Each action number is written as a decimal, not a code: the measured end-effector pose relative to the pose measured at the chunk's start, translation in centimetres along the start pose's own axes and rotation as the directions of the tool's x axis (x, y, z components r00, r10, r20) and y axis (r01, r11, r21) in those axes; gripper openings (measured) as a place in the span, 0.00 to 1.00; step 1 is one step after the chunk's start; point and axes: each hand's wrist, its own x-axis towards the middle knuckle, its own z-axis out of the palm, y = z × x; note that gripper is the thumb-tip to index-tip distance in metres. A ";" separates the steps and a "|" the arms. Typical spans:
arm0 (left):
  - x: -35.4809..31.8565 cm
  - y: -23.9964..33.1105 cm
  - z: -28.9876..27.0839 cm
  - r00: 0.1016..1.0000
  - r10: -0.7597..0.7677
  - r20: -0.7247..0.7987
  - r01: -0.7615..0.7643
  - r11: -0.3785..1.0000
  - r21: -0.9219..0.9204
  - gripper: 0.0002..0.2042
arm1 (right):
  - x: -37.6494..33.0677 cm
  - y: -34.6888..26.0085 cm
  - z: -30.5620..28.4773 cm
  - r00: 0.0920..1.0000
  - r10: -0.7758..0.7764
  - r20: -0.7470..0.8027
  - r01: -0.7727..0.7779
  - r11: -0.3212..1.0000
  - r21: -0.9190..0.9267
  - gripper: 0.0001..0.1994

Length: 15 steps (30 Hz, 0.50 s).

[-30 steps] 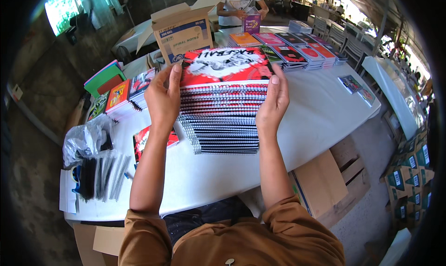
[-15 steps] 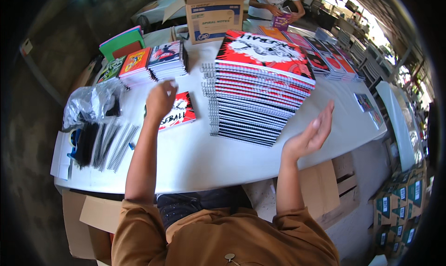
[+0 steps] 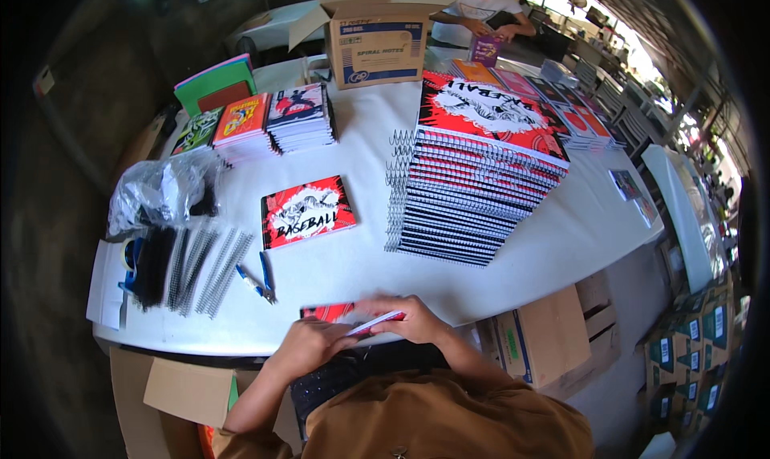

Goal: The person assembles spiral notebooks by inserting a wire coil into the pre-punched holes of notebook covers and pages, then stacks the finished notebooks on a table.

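Observation:
Close to my body, at the table's front edge, both hands hold a red notebook (image 3: 327, 312), its white page edges showing. My left hand (image 3: 309, 347) closes on its left side, and my right hand (image 3: 417, 320) grips the right side, slightly blurred. Farther off lies another red-covered notebook (image 3: 309, 212) flat on the table. Left of centre rest blue-handled pliers (image 3: 261, 282) with the handles spread. A tall stack of spiral notebooks (image 3: 481, 194) with metal coils along its left side stands to the right, a red cover on top.
Loose wire coils (image 3: 192, 270), a plastic bag (image 3: 164, 188) and smaller notebook piles (image 3: 241, 118) line the left of the white table (image 3: 361, 258). An open cardboard box (image 3: 377, 50) stands at the back. Across the table, a person (image 3: 481, 14) holds a purple item.
Both hands have come back to the near edge and now hold a red notebook. The pliers, mostly behind my left arm before, are in full view.

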 end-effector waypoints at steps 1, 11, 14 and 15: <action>-0.3 -0.6 -1.3 0.996 -0.021 -0.084 0.010 0.992 -0.125 0.06 | -0.1 0.2 -0.1 0.993 0.042 0.107 -0.068 0.964 0.257 0.20; -6.5 -21.7 -0.3 0.617 -0.520 -0.591 0.771 0.552 0.319 0.22 | 3.4 0.7 -3.5 0.973 -0.024 -0.229 0.075 0.973 0.220 0.10; -5.3 -21.3 1.2 0.496 -0.663 -0.561 0.819 0.571 0.049 0.14 | 2.6 -0.1 -3.5 0.957 0.197 -0.211 -0.055 0.843 0.535 0.12; -5.3 -21.3 1.1 0.498 -0.662 -0.560 0.819 0.572 0.051 0.14 | 2.4 -0.1 -3.3 0.961 0.203 -0.188 -0.070 0.837 0.543 0.13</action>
